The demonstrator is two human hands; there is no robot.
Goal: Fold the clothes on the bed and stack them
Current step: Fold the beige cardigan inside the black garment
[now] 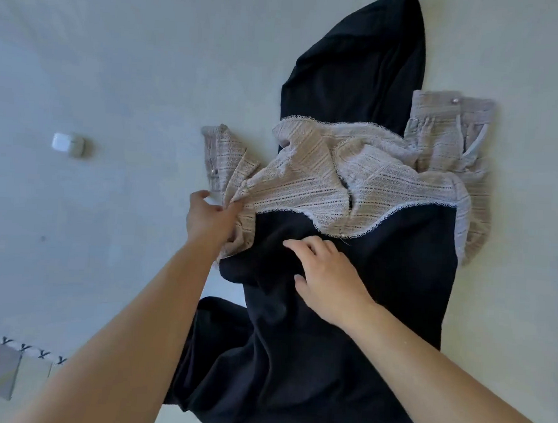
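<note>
No readable text, label, brand or number anywhere, a row of dark Y-like marks on a white trim (22, 347) at lower left (pattern, not lettering)

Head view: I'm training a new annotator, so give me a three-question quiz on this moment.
1. True or false: the lace top lies across the black garment.
2. Which hand pinches the lace top? A) left hand B) right hand
3. Fill in: the small white case lies on the bed sheet, to the ___ of the clothes.

Key: 1 true; 2 A; 3 left.
</note>
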